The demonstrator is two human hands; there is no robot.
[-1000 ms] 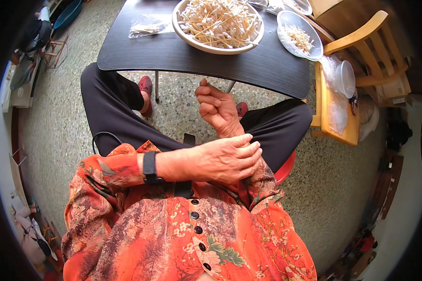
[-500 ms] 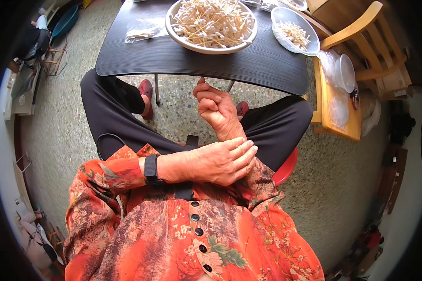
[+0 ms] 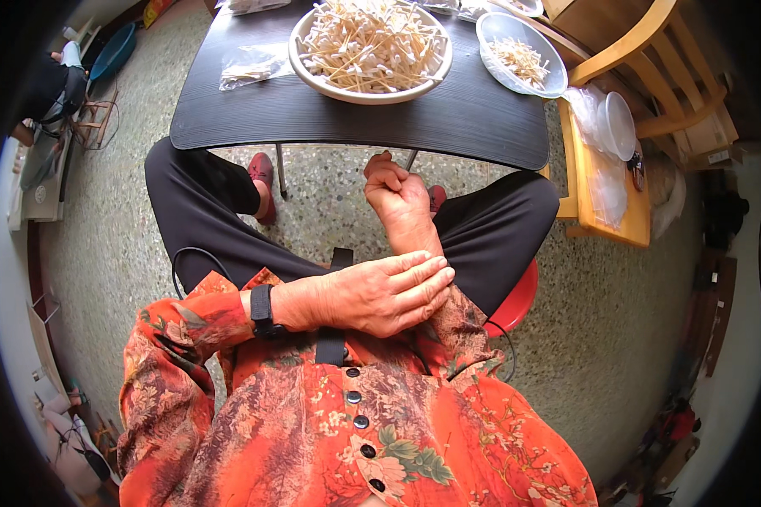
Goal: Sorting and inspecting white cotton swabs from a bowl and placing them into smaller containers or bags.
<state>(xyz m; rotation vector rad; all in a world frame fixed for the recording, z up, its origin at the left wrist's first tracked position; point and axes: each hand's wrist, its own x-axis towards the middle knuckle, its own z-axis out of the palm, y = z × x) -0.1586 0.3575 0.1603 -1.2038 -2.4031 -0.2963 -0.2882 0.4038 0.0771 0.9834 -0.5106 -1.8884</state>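
My left hand (image 3: 385, 294), with a black strap (image 3: 262, 310) round its wrist, lies across my right forearm at the edge of the sleeve (image 3: 465, 325). Its fingers are stretched out side by side, and the thumb is hidden. My right hand (image 3: 399, 193) is held up above my lap, just short of the table's near edge, its fingers curled in with nothing visible in them. Beyond it on the dark table (image 3: 364, 125) stands a wide pale bowl (image 3: 372, 95) heaped with cotton swabs (image 3: 372, 46). Neither hand touches the bowl or the table.
A clear plastic bag of swabs (image 3: 249, 66) lies left of the bowl. To its right is a translucent basin (image 3: 492, 35) with fewer swabs. A wooden chair (image 3: 630, 221) at the right bears a plastic tub (image 3: 619, 127) and plastic bags. A red stool (image 3: 520, 300) shows beside my right leg.
The view has shifted slightly, with the table lower and further left in it. My right hand has shifted a little to the right, its fingers still curled. My left hand stays across the forearm.
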